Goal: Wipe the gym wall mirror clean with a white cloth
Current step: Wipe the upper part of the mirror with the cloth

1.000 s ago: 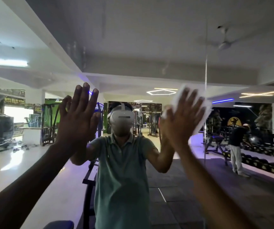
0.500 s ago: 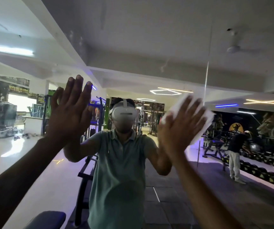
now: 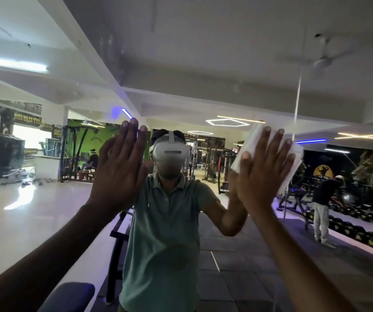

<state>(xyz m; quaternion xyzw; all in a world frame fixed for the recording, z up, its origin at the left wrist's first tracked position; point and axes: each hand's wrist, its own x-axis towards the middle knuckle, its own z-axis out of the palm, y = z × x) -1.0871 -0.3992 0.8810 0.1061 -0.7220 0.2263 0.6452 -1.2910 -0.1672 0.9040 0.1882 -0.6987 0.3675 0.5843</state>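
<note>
Both hands have drifted rightward across the mirror; right hand presses the white cloth flat, left hand flat, bare. Reflected signs unreadable.

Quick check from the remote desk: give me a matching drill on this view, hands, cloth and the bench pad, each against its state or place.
Column one:
1. left hand
2. right hand
3. white cloth
4. padded bench

Column two:
A. pinned flat against the mirror under a palm
B. bare, fingers straight, raised to the glass
C. at the bottom edge of the view, dark blue
D. fingers spread, pressing the wipe

Pairs: 1-B, 2-D, 3-A, 4-C
</note>
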